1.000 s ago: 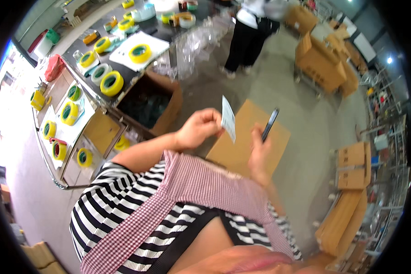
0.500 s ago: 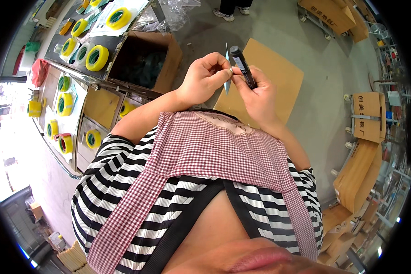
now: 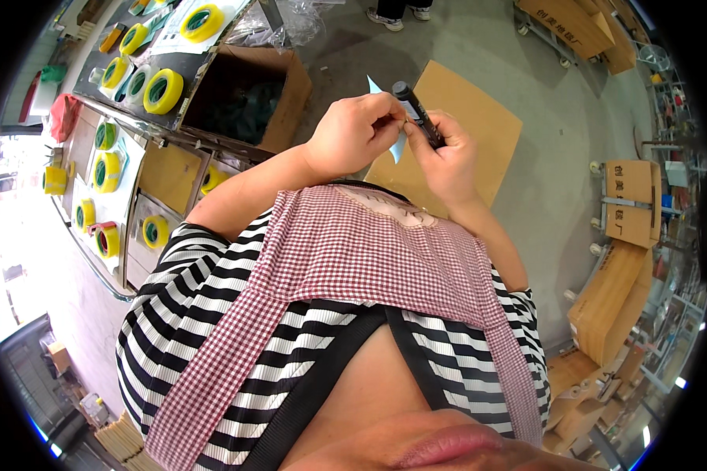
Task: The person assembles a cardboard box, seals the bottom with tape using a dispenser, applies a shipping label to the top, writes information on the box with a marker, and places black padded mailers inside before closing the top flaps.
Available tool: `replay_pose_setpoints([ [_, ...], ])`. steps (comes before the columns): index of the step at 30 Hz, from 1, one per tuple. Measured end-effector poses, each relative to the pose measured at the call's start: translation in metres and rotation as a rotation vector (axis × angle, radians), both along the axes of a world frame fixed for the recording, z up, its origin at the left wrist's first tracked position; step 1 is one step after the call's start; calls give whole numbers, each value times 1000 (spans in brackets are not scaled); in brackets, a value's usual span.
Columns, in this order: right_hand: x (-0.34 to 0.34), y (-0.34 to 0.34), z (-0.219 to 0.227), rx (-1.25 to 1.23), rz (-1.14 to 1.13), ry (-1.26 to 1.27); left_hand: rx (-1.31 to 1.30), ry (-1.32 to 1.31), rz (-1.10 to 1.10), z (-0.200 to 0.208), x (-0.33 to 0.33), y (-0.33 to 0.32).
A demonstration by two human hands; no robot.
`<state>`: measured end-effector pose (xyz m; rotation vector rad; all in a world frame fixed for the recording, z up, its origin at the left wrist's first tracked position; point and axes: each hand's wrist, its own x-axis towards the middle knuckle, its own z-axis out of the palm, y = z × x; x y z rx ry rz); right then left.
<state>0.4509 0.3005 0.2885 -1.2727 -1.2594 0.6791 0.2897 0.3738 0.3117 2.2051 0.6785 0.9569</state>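
In front of my apron, both hands are raised with their fingertips meeting. My left hand (image 3: 353,135) is closed in a pinch at a thin light-blue slip (image 3: 398,147), whose pointed ends stick out above and below the fingers. The middle of the slip is hidden behind them. A black marker (image 3: 418,115) is tucked in my right hand (image 3: 450,159), its dark end pointing up and away from me. The thumb and forefinger of that hand also press close to the slip; whether they grip it cannot be made out.
A flat cardboard sheet (image 3: 479,129) lies on the floor beyond my hands. To the left, yellow-rimmed tape rolls (image 3: 163,91) sit on a dark bench beside an open cardboard box (image 3: 289,102). Wheeled carts with cartons (image 3: 632,204) stand at right. A person's shoes (image 3: 386,20) show at the top.
My left hand has turned over at the wrist, its back now more toward me. The light-blue slip has tilted, its upper end swinging left. The marker stays in my right hand.
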Motion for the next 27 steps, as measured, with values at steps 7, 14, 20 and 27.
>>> replay_pose_setpoints([
  [7,-3,5,-9,-196,10,600,-54,45,-74,-7,5,4],
  [14,27,7,-41,-376,49,1304,-1365,-464,-98,-56,-14,34],
  [20,41,0,-100,-420,-91,1409,-1421,-538,397,-133,-60,84],
  [27,73,-39,-138,-415,-333,1403,-1028,-594,1197,-247,-191,224],
])
